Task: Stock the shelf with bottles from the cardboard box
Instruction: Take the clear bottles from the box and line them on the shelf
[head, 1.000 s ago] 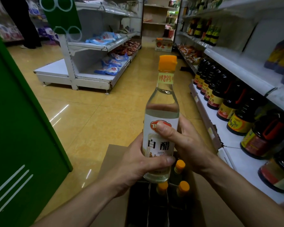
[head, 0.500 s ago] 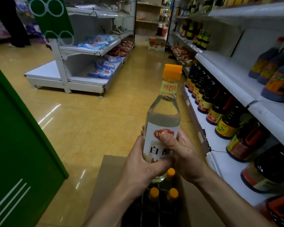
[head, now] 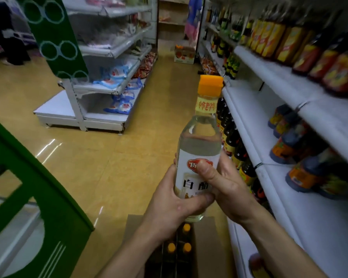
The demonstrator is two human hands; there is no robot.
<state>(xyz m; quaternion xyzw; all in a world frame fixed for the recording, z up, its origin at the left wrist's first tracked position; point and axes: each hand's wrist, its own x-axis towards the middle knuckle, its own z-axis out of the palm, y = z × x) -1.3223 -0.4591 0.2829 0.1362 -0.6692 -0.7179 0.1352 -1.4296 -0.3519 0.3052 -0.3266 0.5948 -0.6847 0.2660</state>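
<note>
While both hands close around its lower half, the bottle (head: pixel 199 141) stands almost upright in the air, and its orange cap (head: pixel 211 83) leans slightly to the right. The left hand (head: pixel 175 203) wraps the bottle from the left side, and the left thumb (head: pixel 201 198) lies across the bottom of the white label (head: pixel 195 177). The right hand (head: pixel 227 189) grips from the right side, with the right thumb (head: pixel 204 167) pressed on the red mark at the top of the label. The fingers of both hands curl behind the bottle, so most of them are hidden. The liquid inside is clear, and the base of the bottle shows just below the left thumb.

Directly below the grip lies the open box (head: pixel 207 247), on the floor (head: pixel 109 157). Inside it more bottles (head: pixel 171 247) stand upright, and three orange caps show between the two forearms. To the right of the grip runs the white shelf (head: pixel 247 109). Dark bottles (head: pixel 230 141) stand in a row on a lower board, just behind the held bottle and to its right. Blurred bottles with orange labels (head: pixel 301 177) stand on the boards further to the right. Far to the left of the grip is a green stand (head: pixel 38 197).
</note>
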